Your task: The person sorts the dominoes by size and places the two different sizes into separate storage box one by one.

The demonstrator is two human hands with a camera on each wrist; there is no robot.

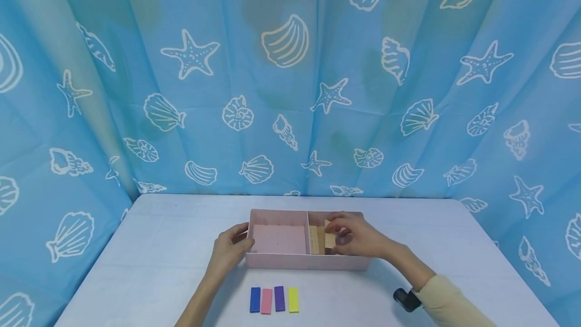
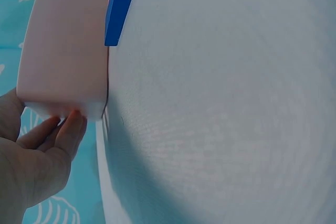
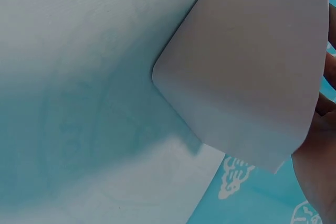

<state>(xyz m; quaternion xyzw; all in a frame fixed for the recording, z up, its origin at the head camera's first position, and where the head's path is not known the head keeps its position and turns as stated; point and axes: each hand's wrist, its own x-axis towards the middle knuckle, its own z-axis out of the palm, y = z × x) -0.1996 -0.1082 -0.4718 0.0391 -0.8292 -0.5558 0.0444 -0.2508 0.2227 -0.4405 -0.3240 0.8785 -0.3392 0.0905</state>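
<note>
Right grip (image 1: 358,236) pinched, left grip (image 1: 228,250) curved

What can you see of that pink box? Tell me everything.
The box is pale pink, shallow and open-topped, with smooth walls that look like plastic and a divider splitting it in two. It sits upright on the white table. The left hand grips its left end; the right hand reaches into its right half, holding a wooden block.
</note>
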